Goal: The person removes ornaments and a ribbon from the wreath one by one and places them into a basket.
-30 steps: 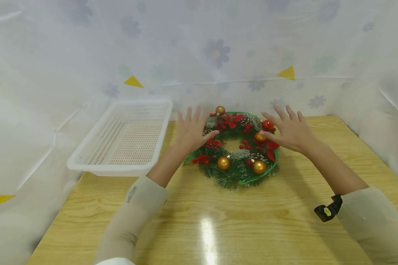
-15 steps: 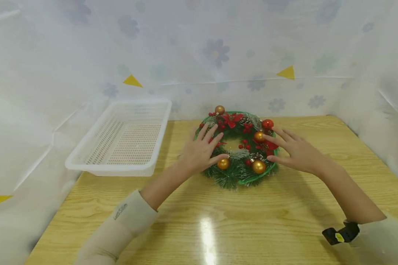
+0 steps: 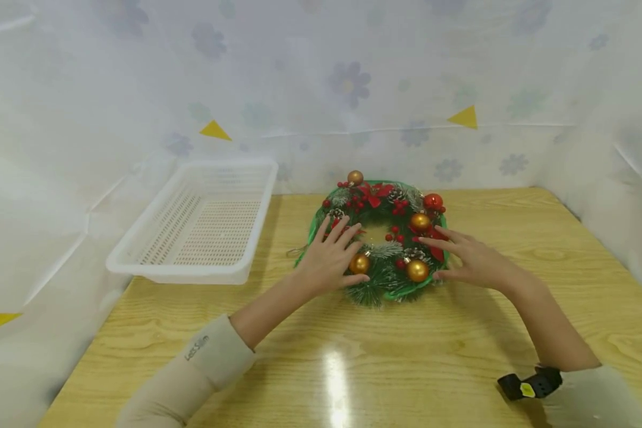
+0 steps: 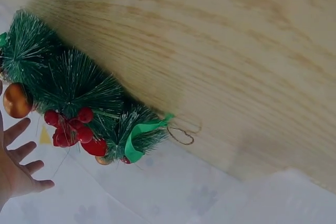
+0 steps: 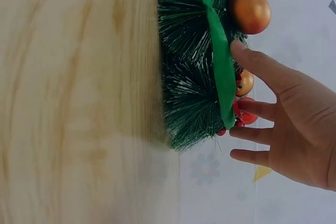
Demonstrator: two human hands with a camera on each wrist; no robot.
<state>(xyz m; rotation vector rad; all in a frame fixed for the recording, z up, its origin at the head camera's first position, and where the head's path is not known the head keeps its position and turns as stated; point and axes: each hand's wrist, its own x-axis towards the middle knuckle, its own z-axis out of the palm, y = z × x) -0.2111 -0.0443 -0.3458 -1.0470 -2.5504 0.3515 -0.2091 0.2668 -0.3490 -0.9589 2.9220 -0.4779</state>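
Note:
A green Christmas wreath [image 3: 371, 291] lies flat on the table, dressed with gold balls [image 3: 417, 270], a red ball [image 3: 433, 201], red flowers, berries and pine cones. Green ribbon [image 5: 223, 66] runs along its outer side, and a thin cord loop [image 4: 181, 136] sticks out at its left. Spread over the wreath's left front is my left hand [image 3: 326, 261], its fingers apart. My right hand [image 3: 476, 261] is at the right edge, thumb and fingers extended beside the ribbon; whether they touch it, I cannot tell. Neither hand grips anything.
A white perforated plastic basket [image 3: 192, 270] stands to the left on the wood-grain table [image 3: 406, 362]. Behind the table hangs a pale flower-print sheet [image 3: 310, 77] with yellow triangles. A black strap [image 3: 529, 385] is by my right cuff.
Both hands have come down and back toward me, from above the wreath's far half to its nearer sides. The wreath and basket stay where they were.

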